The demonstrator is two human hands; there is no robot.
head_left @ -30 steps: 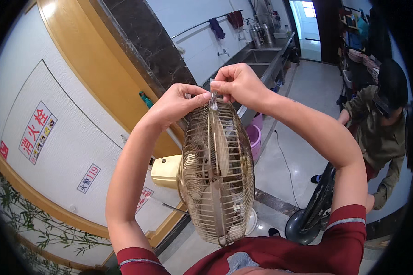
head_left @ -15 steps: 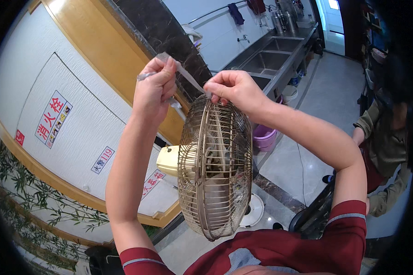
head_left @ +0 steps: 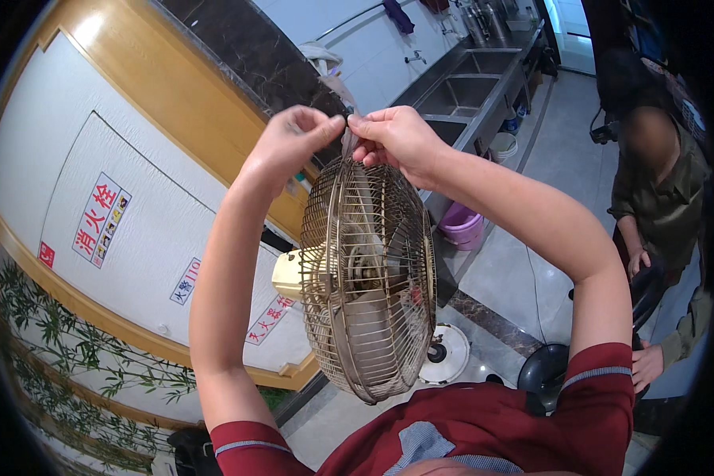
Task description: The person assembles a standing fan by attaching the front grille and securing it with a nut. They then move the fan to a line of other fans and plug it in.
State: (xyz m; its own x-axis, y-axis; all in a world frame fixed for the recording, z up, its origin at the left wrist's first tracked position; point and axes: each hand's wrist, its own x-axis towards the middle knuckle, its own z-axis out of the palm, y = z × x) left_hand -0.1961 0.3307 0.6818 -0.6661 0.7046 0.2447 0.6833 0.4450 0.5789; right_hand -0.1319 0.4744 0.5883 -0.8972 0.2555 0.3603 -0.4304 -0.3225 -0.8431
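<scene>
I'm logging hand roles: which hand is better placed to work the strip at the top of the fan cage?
Probably the left hand: its fingers pinch the strip's end at the fan cage top, wrist free. The right hand grips beside it, apparently steadying the rim.

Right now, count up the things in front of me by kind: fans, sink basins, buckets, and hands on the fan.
Fans: 1, the wire-caged fan
Sink basins: 2, near basin and far basin
Buckets: 2, purple bucket and white bucket
Hands on the fan: 2, left hand and right hand
Total: 7
</scene>
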